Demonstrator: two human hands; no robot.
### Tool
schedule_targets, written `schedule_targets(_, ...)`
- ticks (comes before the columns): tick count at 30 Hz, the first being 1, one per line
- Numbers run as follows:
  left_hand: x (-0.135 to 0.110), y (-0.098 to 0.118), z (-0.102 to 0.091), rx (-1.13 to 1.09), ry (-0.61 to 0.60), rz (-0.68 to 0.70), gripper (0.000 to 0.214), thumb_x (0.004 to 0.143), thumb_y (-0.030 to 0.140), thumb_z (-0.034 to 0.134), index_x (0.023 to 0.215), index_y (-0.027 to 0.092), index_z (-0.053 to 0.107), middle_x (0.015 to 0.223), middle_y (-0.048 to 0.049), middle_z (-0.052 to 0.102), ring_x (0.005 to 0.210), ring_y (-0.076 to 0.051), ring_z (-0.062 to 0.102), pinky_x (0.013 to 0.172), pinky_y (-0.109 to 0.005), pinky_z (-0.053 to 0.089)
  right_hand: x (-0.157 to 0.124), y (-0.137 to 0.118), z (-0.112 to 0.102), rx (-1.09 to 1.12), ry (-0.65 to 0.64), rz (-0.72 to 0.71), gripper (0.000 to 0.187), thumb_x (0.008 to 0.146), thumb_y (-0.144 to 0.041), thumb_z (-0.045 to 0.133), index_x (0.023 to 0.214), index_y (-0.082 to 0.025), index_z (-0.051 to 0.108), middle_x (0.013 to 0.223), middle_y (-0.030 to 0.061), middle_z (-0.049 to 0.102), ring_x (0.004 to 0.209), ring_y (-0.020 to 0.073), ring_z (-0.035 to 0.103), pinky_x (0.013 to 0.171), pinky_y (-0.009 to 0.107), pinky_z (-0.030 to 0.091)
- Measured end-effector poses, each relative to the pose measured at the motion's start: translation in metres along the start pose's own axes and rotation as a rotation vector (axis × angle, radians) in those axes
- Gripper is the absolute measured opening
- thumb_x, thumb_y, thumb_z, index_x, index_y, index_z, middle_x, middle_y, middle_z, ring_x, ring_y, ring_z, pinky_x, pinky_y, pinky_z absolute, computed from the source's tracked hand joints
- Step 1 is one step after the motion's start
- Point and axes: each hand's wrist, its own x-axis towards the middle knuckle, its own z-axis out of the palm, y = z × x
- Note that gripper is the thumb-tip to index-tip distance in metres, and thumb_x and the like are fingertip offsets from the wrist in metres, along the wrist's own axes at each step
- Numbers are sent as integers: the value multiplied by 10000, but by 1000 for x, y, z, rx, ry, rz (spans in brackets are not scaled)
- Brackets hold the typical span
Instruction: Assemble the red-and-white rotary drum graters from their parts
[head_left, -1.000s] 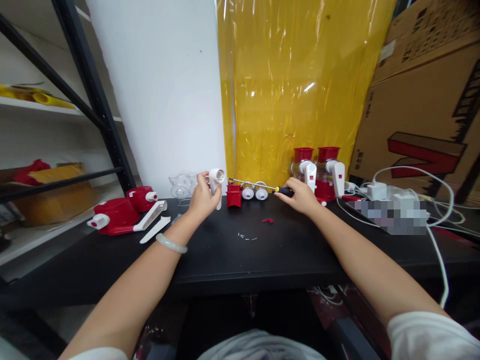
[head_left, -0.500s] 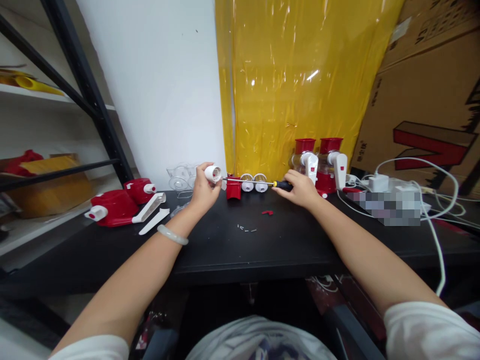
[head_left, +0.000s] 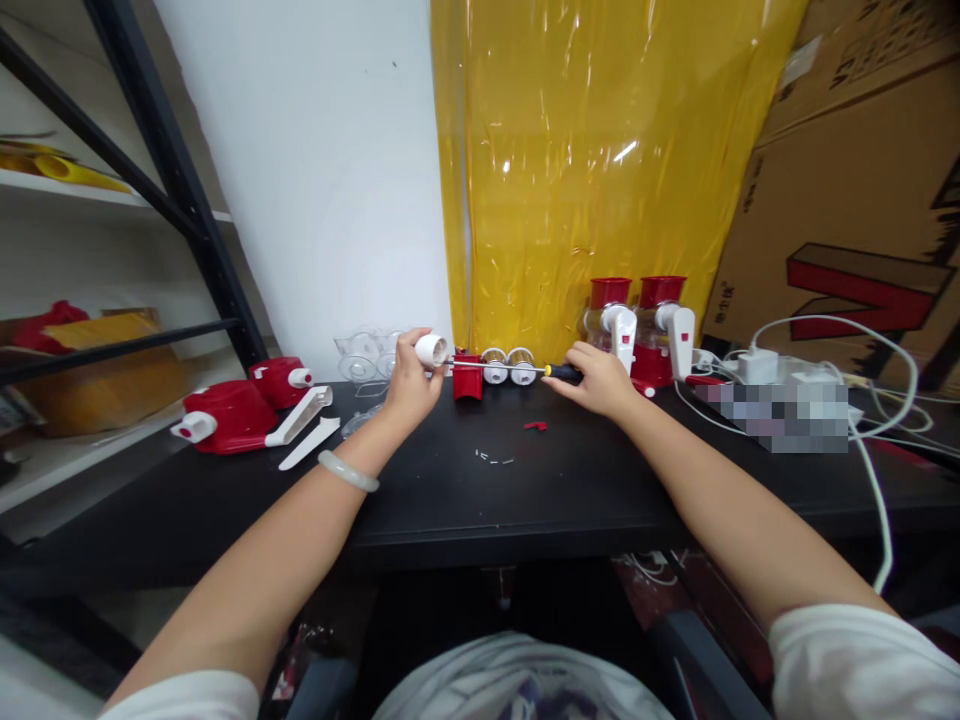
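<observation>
My left hand (head_left: 412, 385) is closed around a white cylindrical plastic part (head_left: 430, 350), its hollow end turned to the right. A screwdriver (head_left: 564, 373) with a black and yellow handle lies level in my right hand (head_left: 600, 378), fingers wrapped on the handle. Its long shaft points left, and the tip is close to the white part; whether they touch I cannot tell. Behind the shaft stand a red plastic piece (head_left: 468, 380) and two round drums with white ends (head_left: 523, 374). Several small screws (head_left: 493, 461) and a small red part (head_left: 535, 426) lie on the black table (head_left: 442, 505).
At the left are red housings (head_left: 232, 415) and white crank handles (head_left: 309, 443). Clear plastic parts (head_left: 364, 360) stand by the white wall panel. Two red-and-white rotary graters (head_left: 664, 330) stand at the back right, beside white cables and a charger (head_left: 759, 365). A large cardboard box (head_left: 847, 190) leans behind.
The white part in my left hand has turned slightly and shifted a little to the right. The screwdriver and my right hand are nearly where they were.
</observation>
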Motion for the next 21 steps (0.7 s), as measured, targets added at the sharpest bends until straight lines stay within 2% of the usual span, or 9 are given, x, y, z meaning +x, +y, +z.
schedule_targets(15,2,5,-2,66,31,52,605,770,116,626,1285,214,326,1223,-136,450,1159,-259,505,945,-452,487,0,0,2,-12,-9,5,412,835,-602,514,727,-204,530,756,55,548,712,184,535,592,288,337)
schedule_targets(21,2,7,-3,57,40,34,612,751,104,639,1272,223,342,1227,-130,456,1171,-266,507,989,-477,458,0,-1,2,-8,-18,16,406,836,-592,516,721,-203,533,757,59,554,709,185,534,581,287,324)
